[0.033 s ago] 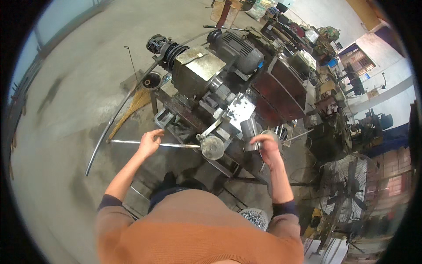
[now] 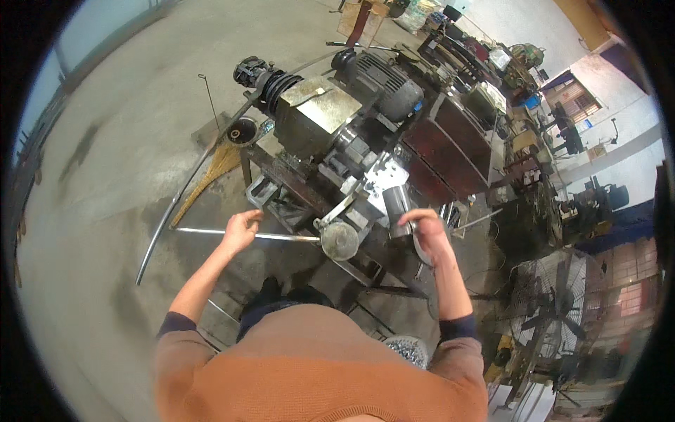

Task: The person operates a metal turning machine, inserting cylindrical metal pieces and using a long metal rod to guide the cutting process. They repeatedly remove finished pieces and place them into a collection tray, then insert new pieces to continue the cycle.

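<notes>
While the person leans over the machine, the two hands are well apart, one to each side of the round metal disc. From where I stand, the right hand has its fingers over the lower end of a grey metal cylinder, just below the silver plate; I can't tell how firmly it grips. The left hand is at the long metal bar, loosely curled, though whether it closes around it I can't see. I'd say this work wants steady, even pressure: fingertips kept low on the cylinder, clear of the plate, with the bar taken in a full wrap before any push, and sleeves away from the moving parts.
</notes>
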`<control>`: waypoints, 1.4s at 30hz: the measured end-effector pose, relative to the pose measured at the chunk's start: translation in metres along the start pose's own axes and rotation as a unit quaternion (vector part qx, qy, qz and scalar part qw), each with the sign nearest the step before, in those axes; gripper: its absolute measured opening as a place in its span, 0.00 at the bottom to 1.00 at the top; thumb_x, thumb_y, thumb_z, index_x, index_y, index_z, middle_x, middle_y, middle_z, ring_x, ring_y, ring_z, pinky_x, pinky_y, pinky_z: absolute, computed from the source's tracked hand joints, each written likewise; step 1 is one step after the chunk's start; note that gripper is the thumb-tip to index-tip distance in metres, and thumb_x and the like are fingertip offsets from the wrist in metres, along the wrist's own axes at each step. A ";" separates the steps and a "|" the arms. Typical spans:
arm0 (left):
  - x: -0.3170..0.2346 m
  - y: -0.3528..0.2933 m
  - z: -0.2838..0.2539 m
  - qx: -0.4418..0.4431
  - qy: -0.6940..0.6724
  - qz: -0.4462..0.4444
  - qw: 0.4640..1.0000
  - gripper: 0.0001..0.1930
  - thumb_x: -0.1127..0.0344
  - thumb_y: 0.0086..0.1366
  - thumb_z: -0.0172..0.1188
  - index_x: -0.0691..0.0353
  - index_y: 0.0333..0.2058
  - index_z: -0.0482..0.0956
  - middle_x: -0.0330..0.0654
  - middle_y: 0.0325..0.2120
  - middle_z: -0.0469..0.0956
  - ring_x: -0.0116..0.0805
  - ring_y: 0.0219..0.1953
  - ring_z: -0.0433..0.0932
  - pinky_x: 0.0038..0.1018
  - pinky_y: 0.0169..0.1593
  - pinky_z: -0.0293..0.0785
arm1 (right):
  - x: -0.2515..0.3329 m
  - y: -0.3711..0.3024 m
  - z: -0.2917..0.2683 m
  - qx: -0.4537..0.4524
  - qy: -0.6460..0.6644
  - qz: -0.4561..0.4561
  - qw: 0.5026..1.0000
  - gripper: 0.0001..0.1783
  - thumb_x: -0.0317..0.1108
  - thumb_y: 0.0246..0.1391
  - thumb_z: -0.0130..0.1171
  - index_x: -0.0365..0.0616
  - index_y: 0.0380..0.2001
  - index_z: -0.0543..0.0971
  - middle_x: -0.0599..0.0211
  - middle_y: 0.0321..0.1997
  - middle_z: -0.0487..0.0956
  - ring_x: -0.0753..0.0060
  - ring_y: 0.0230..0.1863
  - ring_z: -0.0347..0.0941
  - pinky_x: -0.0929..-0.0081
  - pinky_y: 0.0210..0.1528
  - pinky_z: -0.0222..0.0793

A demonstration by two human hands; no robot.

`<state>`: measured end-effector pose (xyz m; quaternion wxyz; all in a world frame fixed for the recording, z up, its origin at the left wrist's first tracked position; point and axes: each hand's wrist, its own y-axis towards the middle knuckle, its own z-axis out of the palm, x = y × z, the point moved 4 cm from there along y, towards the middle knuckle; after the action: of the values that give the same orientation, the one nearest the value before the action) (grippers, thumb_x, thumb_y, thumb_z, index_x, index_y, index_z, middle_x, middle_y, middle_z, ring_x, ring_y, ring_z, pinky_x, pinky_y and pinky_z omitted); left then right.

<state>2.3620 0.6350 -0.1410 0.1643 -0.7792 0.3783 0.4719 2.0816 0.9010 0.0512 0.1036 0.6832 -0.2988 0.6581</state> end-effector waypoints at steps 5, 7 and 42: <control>0.016 0.018 0.028 0.070 0.153 -0.048 0.985 0.13 0.63 0.54 0.53 0.56 0.38 0.78 0.49 0.29 0.78 0.49 0.31 0.76 0.39 0.38 0.73 | 0.013 0.131 -0.022 0.154 -0.149 -0.032 0.976 0.14 0.29 0.31 0.45 0.36 0.20 0.79 0.69 0.22 0.77 0.77 0.27 0.70 0.81 0.36 0.64; 0.005 0.015 0.031 0.066 0.203 -0.070 0.974 0.13 0.62 0.54 0.52 0.55 0.37 0.79 0.49 0.28 0.78 0.49 0.30 0.77 0.40 0.37 0.73 | 0.013 0.170 -0.018 0.189 -0.146 0.028 0.971 0.14 0.28 0.30 0.45 0.36 0.20 0.79 0.68 0.21 0.76 0.78 0.26 0.69 0.82 0.33 0.63; -0.018 0.041 0.031 -0.061 0.276 0.044 0.958 0.04 0.70 0.45 0.56 0.61 0.23 0.75 0.42 0.16 0.75 0.39 0.19 0.74 0.32 0.24 0.70 | -0.044 0.270 0.014 0.108 -0.417 -0.189 0.883 0.07 0.34 0.27 0.54 0.49 0.13 0.80 0.51 0.21 0.75 0.49 0.34 0.70 0.67 0.37 0.67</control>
<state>2.3075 0.6347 -0.1370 -0.0150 -0.8702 0.4134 0.2676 1.9478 0.6895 -0.0609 0.0180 0.9449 -0.1067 0.3088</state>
